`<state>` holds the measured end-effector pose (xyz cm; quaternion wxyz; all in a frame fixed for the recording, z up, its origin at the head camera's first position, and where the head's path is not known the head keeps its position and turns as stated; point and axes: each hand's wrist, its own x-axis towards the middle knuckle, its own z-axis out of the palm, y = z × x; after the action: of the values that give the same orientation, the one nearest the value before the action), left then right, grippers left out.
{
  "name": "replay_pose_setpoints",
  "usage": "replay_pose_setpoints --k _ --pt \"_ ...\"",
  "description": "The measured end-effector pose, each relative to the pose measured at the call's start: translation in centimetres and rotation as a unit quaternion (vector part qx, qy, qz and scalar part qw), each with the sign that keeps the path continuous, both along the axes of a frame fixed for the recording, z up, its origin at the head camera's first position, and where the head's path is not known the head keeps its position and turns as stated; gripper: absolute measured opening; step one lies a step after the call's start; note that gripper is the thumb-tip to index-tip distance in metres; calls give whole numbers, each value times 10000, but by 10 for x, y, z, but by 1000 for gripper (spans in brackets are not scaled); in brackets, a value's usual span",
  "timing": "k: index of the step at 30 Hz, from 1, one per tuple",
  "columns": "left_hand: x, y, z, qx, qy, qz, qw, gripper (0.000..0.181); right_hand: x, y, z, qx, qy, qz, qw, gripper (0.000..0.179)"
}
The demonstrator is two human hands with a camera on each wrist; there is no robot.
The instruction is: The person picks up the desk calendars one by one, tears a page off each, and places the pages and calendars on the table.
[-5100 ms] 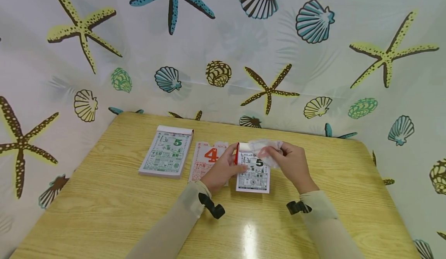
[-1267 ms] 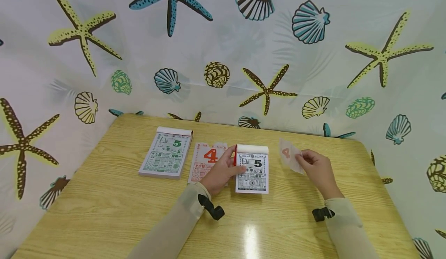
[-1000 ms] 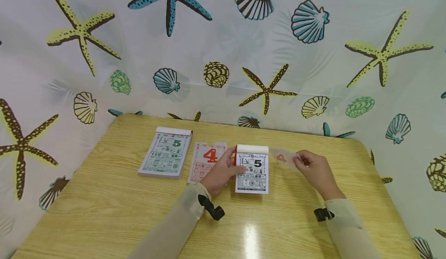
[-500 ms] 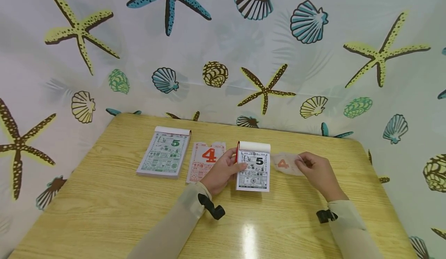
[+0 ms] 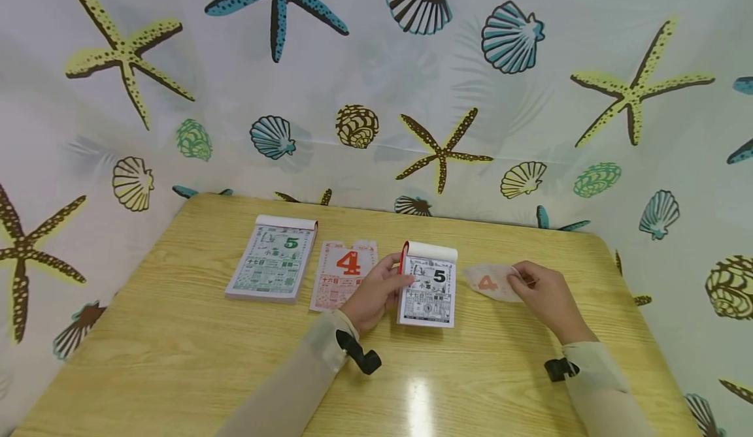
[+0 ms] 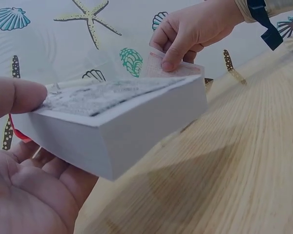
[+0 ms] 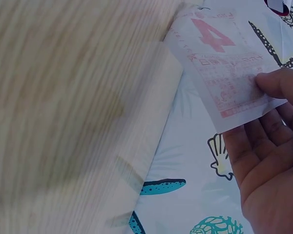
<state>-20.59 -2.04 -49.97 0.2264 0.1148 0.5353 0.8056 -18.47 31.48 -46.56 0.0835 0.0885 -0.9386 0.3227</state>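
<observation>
My left hand grips a thick tear-off calendar pad by its left side, thumb on top and fingers beneath. A black 5 shows on its top page, under a white header strip with a red edge. In the left wrist view the pad is tilted, its thick white page edges facing me and a shadow on the wood below. My right hand pinches a thin loose calendar page with a red 4, just right of the pad. The right wrist view shows the page between thumb and fingers.
Another calendar pad, with a green 5, lies on the wooden table at the left. A page with a red 4 lies between the pads, partly behind my left hand. A shell-and-starfish curtain rises behind the table.
Earlier my right hand held the crumpled thin page over the pad's top; it has since moved right with it, and the page is now spread flatter. My left hand keeps hold of the pad.
</observation>
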Motion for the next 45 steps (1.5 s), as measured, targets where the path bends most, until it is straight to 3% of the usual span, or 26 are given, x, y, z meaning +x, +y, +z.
replay_pose_setpoints --k 11,20,33,37,41,45 --pt "-1 14 3 -549 -234 454 9972 51 -1 9 -1 110 5 27 9999 12" --pt "-1 37 9 -896 -452 590 9932 51 -2 17 0 107 42 14 9999 13" --pt "-10 59 5 -1200 -511 767 9885 50 -6 27 2 135 95 8 9999 14" --pt "-15 63 0 -1609 -536 965 9808 51 -6 29 2 180 142 -29 9997 14" --pt "-17 64 -4 -2214 -439 1218 9665 50 -8 31 0 139 119 6 9998 14" --pt "-18 62 -4 -2678 -228 1265 9549 53 -9 31 -3 123 40 13 9999 13"
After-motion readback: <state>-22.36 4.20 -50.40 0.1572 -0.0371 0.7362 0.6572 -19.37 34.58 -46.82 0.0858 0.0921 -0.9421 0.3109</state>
